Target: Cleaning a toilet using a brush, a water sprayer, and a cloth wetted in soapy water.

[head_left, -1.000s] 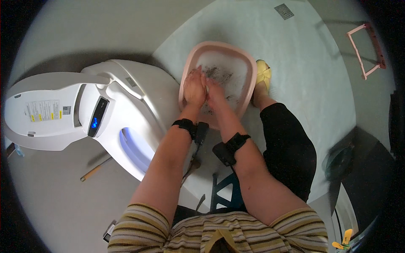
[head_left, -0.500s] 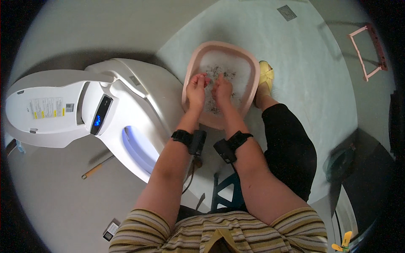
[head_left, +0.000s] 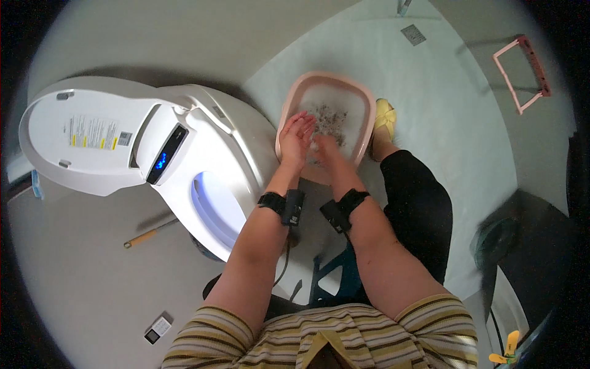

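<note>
A pink basin [head_left: 367, 123] sits on the floor in front of me, with whitish, sudsy-looking water in it. A dark speckled patch [head_left: 332, 122] shows in the middle of the water; I cannot make out whether it is cloth or loose bits. Over the basin's left side my left hand [head_left: 297, 136] is turned partly palm up, fingers stretched and slightly apart, with nothing visible in it. My right hand [head_left: 326, 147] reaches low into the basin beside it, near the speckled patch. Its fingers are blurred and partly hidden, so what they touch does not show.
Left of the basin stands a white toilet [head_left: 246, 132] with its lid [head_left: 52, 129] raised. A yellow slipper [head_left: 385, 117] is on my foot at the basin's right. Below my arms is a dark teal stool [head_left: 347, 273]. A floor drain [head_left: 413, 35] lies farther off.
My left hand's fingers have gone from curled to stretched out. The right hand has sunk lower toward the basin's near side. The whole view has shifted slightly.
</note>
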Tool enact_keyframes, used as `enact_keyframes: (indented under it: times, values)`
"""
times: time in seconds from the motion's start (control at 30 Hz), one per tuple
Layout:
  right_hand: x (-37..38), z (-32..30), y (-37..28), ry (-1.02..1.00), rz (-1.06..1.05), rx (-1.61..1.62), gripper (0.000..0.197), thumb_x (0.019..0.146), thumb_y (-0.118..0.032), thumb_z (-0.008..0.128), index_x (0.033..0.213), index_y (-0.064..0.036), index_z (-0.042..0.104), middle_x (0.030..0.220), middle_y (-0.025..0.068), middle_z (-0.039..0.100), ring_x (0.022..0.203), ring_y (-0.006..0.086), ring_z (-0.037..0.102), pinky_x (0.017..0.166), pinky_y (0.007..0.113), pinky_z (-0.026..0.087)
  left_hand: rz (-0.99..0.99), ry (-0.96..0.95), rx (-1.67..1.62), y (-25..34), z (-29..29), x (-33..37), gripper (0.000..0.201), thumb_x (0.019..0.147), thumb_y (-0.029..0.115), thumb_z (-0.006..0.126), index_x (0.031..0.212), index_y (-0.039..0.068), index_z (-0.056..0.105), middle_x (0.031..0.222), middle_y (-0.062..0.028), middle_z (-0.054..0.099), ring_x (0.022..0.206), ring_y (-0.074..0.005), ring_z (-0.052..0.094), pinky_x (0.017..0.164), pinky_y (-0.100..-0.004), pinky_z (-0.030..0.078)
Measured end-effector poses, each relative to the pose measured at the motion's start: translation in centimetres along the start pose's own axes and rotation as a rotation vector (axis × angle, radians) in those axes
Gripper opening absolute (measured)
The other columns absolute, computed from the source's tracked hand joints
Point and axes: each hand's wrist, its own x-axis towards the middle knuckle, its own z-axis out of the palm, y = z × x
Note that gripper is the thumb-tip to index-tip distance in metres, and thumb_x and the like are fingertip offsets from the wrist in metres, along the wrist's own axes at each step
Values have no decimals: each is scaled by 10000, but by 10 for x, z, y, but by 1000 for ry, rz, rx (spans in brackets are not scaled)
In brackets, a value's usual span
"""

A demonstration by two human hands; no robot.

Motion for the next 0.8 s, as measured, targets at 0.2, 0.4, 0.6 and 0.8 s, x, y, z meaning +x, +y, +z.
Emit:
enact_keyframes:
  times: [0.2, 0.4, 0.6, 0.8]
  values:
    - [-108, 46, 0, -328, 135, 394, 280, 971, -149, 445, 1182, -3, 557, 1201, 165, 594, 1030, 261, 601, 849, 390, 522, 157, -386, 9, -3, -34, -49, 437, 999, 268, 445, 1365, 30, 435, 1352, -161, 507, 1232, -251, 493, 1081, -392, 358]
    - [-138, 18, -50, -462, -216, -23, 373, 981, -254, 486, 1247, 2, 546, 1213, 112, 608, 1101, 236, 573, 950, 381, 465, -307, -354, 10, 47, -26, -143, 556, 977, 412, 522, 1397, 64, 419, 1430, -124, 427, 1298, -217, 418, 1086, -391, 331]
    - [-251, 74, 2, -582, -341, -369, 537, 980, -383, 464, 1389, -36, 448, 1442, 114, 445, 1329, 245, 414, 1085, 368, 335, -130, -99, -136, 82, -21, -206, 521, 1031, 355, 426, 1400, -4, 350, 1249, -171, 486, 1147, -299, 542, 956, -398, 480]
    - [-339, 94, 1, -975, -173, 162, 627, 1024, -440, 324, 1491, -32, 232, 1518, 210, 311, 1391, 365, 323, 1166, 435, 255, -306, 0, -368, 85, -14, -281, 422, 1035, 312, 396, 1358, 41, 405, 1295, -162, 500, 1171, -302, 531, 959, -428, 499]
